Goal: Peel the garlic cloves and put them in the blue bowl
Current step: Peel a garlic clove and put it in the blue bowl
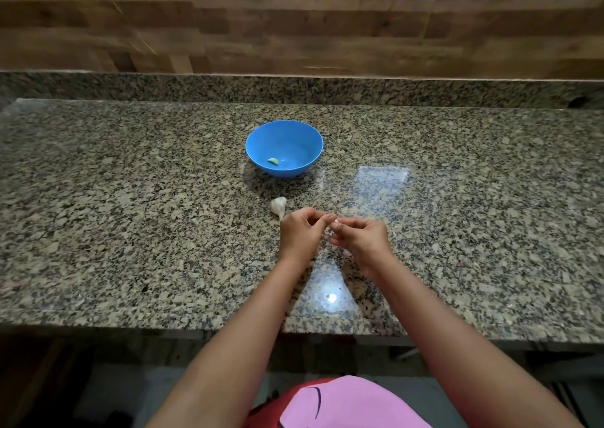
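Both hands meet over the table (130,172): left hand (299,231) and right hand (361,241) fingers (327,220) pinch a garlic clove (334,225). Beyond the fingers sits the garlic bulb (278,206), farther the blue bowl (284,133) holding a peeled clove (273,161).

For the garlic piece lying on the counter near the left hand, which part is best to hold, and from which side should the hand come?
Probably best to pinch the rounded, fatter end of the garlic piece from above. It lies flat on the granite counter, tapering toward the left hand, so the bulge offers more grip than the thin tail. The blue bowl stands clear behind it.
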`<state>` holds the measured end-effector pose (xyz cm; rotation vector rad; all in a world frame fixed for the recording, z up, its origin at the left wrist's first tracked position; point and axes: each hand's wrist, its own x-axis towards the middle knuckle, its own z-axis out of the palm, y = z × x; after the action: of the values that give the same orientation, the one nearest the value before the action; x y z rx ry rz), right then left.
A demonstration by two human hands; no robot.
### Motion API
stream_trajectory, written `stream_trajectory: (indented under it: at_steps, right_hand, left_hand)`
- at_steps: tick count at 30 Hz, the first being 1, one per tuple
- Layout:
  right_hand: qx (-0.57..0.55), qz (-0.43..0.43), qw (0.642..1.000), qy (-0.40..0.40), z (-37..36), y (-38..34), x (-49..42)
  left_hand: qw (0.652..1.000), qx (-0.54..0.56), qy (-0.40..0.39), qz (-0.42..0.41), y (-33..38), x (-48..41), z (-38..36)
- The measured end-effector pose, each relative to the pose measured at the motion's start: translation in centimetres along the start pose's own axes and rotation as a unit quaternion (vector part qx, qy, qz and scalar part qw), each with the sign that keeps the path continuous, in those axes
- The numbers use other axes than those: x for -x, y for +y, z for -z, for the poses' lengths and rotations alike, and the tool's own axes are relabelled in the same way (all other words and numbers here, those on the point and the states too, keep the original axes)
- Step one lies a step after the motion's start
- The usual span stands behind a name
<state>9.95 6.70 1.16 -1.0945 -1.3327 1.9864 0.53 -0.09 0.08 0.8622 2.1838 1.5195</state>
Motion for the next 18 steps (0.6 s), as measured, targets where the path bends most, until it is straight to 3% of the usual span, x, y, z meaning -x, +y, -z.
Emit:
stream_trajectory:
  at_steps: [2,4,7,10,12,18]
  right_hand:
    - [-0.018,-0.025,1.0,-0.001,0.1,-0.1,0.2]
    - [-0.035,-0.053,0.998,-0.016,0.3,-0.4,0.2]
    - [-0.046,-0.083,0.994,-0.048,0.6,-1.1,0.2]
    - [-0.033,-0.078,0.995,-0.061,0.7,-1.3,0.2]
    - [-0.036,-0.072,0.994,-0.073,0.7,-1.4,0.3]
    - [0.004,-0.057,0.996,-0.066,0.8,-1.8,0.2]
  left_hand:
    - [1.0,-0.017,-0.011,-0.006,-0.2,-0.1,0.2]
    - [0.994,0.088,-0.038,0.06,-0.4,-0.2,0.3]
    - [0.95,0.269,-0.073,0.14,-0.7,0.2,0.4]
    - [0.907,0.372,-0.069,0.185,-0.5,0.5,0.4]
    - [0.896,0.397,-0.065,0.188,-0.5,0.4,0.3]
    - [0.907,0.382,-0.069,0.165,-0.3,0.1,0.7]
